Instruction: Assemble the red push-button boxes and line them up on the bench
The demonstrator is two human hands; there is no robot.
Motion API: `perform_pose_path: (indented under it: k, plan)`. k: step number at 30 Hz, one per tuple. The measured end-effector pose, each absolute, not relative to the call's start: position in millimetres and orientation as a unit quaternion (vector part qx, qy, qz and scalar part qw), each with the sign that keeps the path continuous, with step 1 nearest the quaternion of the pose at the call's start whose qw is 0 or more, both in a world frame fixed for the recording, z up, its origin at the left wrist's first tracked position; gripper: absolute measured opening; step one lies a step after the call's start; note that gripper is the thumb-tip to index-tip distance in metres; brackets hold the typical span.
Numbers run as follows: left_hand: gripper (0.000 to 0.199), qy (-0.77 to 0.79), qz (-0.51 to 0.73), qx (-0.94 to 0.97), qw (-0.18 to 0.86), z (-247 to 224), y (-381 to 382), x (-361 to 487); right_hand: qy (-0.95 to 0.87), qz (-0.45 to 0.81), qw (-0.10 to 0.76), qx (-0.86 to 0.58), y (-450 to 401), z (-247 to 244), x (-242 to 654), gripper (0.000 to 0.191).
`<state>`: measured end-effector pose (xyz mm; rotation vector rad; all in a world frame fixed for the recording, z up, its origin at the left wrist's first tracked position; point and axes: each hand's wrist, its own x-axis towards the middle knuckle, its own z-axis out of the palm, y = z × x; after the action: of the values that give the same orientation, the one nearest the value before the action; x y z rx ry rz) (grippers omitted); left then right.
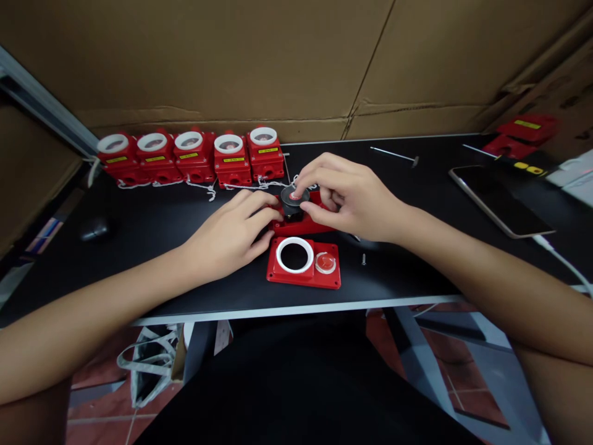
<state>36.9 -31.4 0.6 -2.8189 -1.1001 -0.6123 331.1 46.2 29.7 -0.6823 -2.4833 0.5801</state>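
Observation:
Before me on the black table lies an open red housing [306, 226], partly covered by my hands. A black round part [289, 199] with a red and white centre sits in its left half. My right hand [347, 194] reaches over from the right, its curled fingers and thumb closed around that part's top. My left hand [231, 230] lies at the housing's left end, fingers bent against its edge and steadying it. Just in front is a red cover plate [304, 280] with a white ring [278, 254] and a small clear-covered red disc [325, 263].
Several red boxes [194, 164] with white rings and white cords line the back left. A screw [364, 259] lies right of the cover plate. Farther right are a T-handled tool [393, 155], a phone [500, 199] on a cable, a screwdriver [523, 165] and another red box [521, 133].

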Motion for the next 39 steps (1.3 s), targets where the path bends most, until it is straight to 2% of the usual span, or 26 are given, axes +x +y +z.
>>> perform_pose_path:
  k: [7, 11, 14, 17, 20, 23, 32, 36, 39]
  plan:
    - [0.024, -0.355, -0.205, -0.912, 0.026, 1.2, -31.4, 38.2, -0.913, 0.212, 0.241, -0.253, 43.1, 33.1, 333.4, 0.028]
    - [0.028, -0.368, -0.203, -0.906, 0.044, 7.7, -34.8, 38.8, -0.912, 0.163, 0.264, -0.269, 43.7, 44.3, 343.5, 0.026]
    - [0.03, -0.394, -0.209, -0.892, 0.076, 19.1, -40.7, 37.7, -0.929, 0.18, 0.196, -0.258, 46.6, 57.4, 356.2, 0.029]
    - [0.021, -0.383, -0.229, -0.891, 0.09, 30.4, -47.5, 37.2, -0.939, 0.23, 0.097, -0.236, 50.6, 67.0, 366.6, 0.031]
    - [0.022, -0.344, -0.221, -0.911, 0.061, 35.1, -52.8, 39.3, -0.944, 0.243, 0.063, -0.217, 53.6, 69.1, 370.9, 0.02]
    - [0.031, -0.31, -0.198, -0.929, 0.048, 33.6, -55.7, 42.8, -0.945, 0.251, 0.031, -0.207, 52.3, 68.2, 371.2, 0.02]
    - [0.05, -0.269, -0.162, -0.947, 0.067, 28.8, -61.9, 45.9, -0.945, 0.243, 0.016, -0.217, 35.7, 82.2, 378.6, 0.04]
    - [0.051, -0.281, -0.147, -0.947, 0.044, 26.2, -65.1, 43.7, -0.943, 0.274, -0.016, -0.19, 32.5, 77.8, 376.7, 0.033]
    - [0.052, -0.292, -0.136, -0.946, 0.027, 24.5, -67.1, 43.7, -0.945, 0.285, -0.006, -0.161, 26.7, 71.9, 369.7, 0.028]
